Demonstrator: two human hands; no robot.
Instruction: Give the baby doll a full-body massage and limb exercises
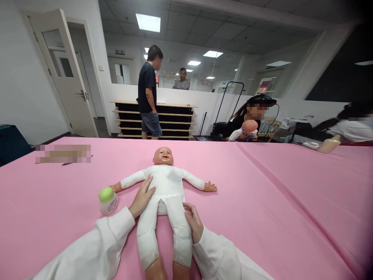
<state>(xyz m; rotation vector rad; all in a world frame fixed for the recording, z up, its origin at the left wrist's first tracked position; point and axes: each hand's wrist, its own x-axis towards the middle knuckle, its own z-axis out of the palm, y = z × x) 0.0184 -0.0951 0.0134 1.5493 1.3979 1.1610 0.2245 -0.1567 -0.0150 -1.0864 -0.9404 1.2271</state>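
Observation:
A baby doll (167, 182) with a white cloth body lies on its back, arms spread and feet toward me. My left hand (143, 197) rests on the side of its torso, fingers stretched out flat. Against the outer side of the doll's thigh, on the right, lies my right hand (193, 221), its fingers loosely bent and touching the cloth without gripping it. A small white jar with a green lid (107, 200) stands beside the doll's hand, left of my left forearm.
A pink cloth (250, 202) covers the table, with a long crease on the right. A blurred flat item (63, 154) lies at the far left. A bottle (329, 144) lies tilted at the far right edge. Beyond the table, one person (148, 89) stands and another holds a doll (250, 126).

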